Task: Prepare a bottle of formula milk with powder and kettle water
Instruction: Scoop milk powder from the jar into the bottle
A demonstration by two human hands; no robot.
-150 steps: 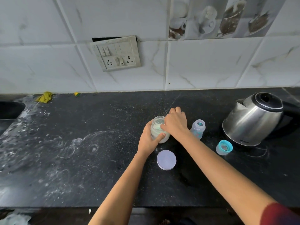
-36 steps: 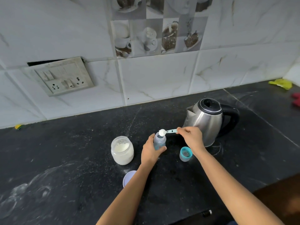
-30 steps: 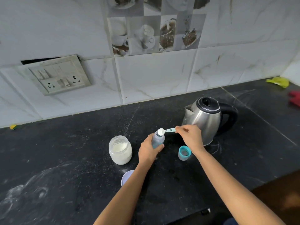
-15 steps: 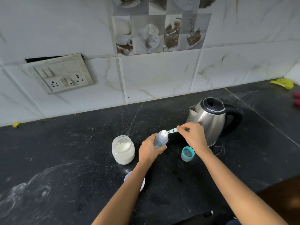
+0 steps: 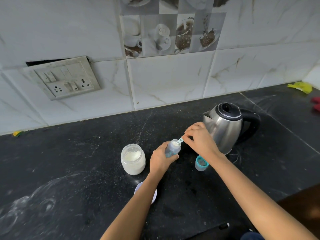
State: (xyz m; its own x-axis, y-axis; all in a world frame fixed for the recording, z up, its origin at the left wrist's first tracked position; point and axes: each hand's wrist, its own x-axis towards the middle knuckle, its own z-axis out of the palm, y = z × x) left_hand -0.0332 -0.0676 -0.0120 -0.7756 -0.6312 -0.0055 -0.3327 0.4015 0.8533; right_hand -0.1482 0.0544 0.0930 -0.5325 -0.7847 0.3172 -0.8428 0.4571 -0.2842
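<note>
My left hand (image 5: 161,159) grips a small clear baby bottle (image 5: 173,147), upright on the black counter (image 5: 86,161) with its mouth uncapped. My right hand (image 5: 200,140) pinches a small teal scoop (image 5: 179,141), tipped down into the bottle's mouth with white powder at the rim. An uncapped glass jar of white powder (image 5: 133,159) stands just left of my left hand. The steel kettle (image 5: 225,126) with a black lid and handle stands behind my right hand.
The bottle's teal cap (image 5: 200,163) sits under my right wrist. The jar's white lid (image 5: 138,188) lies partly hidden under my left forearm. A switch plate (image 5: 64,77) hangs on the tiled wall. A yellow cloth (image 5: 300,86) and red item (image 5: 316,103) lie far right.
Five seconds ago both hands were at the powder jar. Since then the scoop came over the bottle and has tilted from level down into its mouth.
</note>
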